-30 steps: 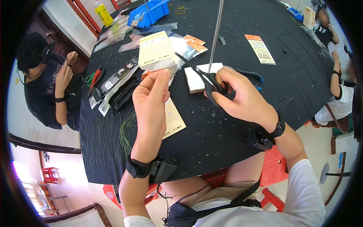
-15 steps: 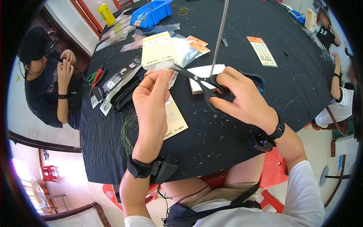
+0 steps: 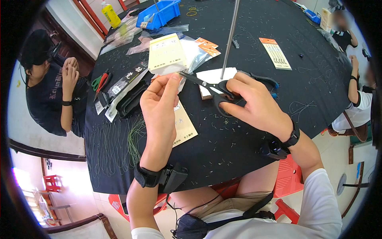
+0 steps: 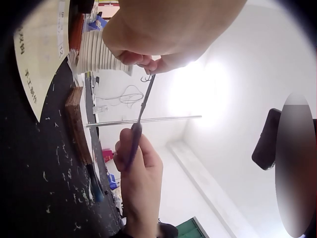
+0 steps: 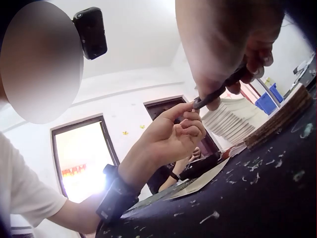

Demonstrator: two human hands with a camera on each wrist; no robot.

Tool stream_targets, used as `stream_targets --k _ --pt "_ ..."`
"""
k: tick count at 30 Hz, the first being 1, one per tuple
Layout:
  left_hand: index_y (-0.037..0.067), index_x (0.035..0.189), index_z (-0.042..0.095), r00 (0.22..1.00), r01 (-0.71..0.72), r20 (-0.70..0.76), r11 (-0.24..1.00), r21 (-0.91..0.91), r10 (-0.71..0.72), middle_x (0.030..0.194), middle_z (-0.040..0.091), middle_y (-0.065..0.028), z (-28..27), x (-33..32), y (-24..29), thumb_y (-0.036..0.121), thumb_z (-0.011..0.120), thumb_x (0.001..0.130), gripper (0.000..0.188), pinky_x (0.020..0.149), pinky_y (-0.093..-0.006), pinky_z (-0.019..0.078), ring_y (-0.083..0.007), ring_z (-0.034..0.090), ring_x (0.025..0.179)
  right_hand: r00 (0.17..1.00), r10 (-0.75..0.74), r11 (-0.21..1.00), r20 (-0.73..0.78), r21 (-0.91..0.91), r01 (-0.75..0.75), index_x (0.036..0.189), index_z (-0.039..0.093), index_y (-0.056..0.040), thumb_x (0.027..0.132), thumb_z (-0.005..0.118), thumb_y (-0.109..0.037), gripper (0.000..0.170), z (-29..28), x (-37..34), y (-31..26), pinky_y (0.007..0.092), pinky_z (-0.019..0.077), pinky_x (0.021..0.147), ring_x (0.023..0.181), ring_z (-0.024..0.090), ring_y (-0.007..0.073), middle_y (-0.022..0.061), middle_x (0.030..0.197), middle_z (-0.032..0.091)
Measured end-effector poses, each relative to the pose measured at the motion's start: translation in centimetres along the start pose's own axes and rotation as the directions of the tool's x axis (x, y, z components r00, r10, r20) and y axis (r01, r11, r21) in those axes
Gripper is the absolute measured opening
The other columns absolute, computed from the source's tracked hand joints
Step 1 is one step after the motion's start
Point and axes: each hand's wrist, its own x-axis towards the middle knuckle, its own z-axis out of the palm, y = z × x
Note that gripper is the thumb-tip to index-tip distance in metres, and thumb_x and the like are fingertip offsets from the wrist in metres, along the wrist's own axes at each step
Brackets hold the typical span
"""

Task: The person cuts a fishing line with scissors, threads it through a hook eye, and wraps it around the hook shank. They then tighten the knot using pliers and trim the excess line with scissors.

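My left hand (image 3: 159,105) pinches something small between thumb and forefinger, over the table. In the left wrist view a tiny fishing hook (image 4: 145,78) shows just under those fingertips. My right hand (image 3: 258,103) holds black scissors (image 3: 205,84), with thumb and fingers through the handle loops. The blades look nearly together, their tips right at the left fingertips. Behind them lies a white-topped block (image 3: 205,75) with a brown side and an upright metal rod (image 3: 229,40). A cream card stack (image 3: 167,53) sits just beyond the left hand.
Green line (image 3: 134,139) lies in a bundle at left, near a cream card (image 3: 184,127). Pliers (image 3: 267,81) rest behind the right hand. A hook packet (image 3: 275,53), blue bin (image 3: 164,16) and yellow bottle (image 3: 110,15) stand farther off. Line scraps litter the black cloth.
The scissors swung down from pointing up and away, their blades wide apart, to the left fingertips, and the blades have come together. The left hand has stayed nearly still.
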Motion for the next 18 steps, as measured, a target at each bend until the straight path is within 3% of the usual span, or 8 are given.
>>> stream_targets --k 8,10,18 --pt "-0.001 0.091 0.063 0.999 -0.044 -0.016 0.999 0.001 0.044 0.068 0.053 0.0043 -0.06 0.10 -0.34 0.014 0.062 0.085 0.017 0.049 -0.0171 0.0247 0.0002 0.036 0.055 1.000 0.004 1.000 0.003 0.004 -0.004 0.083 0.055 0.0014 0.075 0.068 -0.020 0.026 0.13 -0.06 0.07 0.0355 0.0432 0.057 0.065 0.053 0.0292 0.0141 0.077 0.051" --pt "-0.003 0.097 0.060 1.000 -0.018 0.006 1.000 0.025 0.018 0.071 0.052 0.0037 -0.12 0.06 -0.25 0.012 0.059 0.087 0.018 0.051 -0.0158 0.0283 -0.0013 0.037 0.059 1.000 -0.001 1.000 0.001 0.000 0.001 0.083 0.055 0.0013 0.075 0.068 -0.019 0.026 0.09 -0.04 0.04 0.0353 0.0431 0.057 0.064 0.053 0.0289 0.0139 0.076 0.050" --pt "-0.003 0.097 0.060 1.000 -0.015 -0.003 1.000 0.017 0.015 0.073 0.053 0.0033 0.01 -0.01 -0.22 0.012 0.059 0.087 0.018 0.052 -0.0163 0.0290 -0.0015 0.038 0.060 1.000 0.005 1.000 -0.025 0.020 -0.004 0.080 0.054 0.0009 0.073 0.068 -0.018 0.025 0.22 -0.03 0.11 0.0352 0.0423 0.056 0.062 0.052 0.0282 0.0130 0.074 0.049"
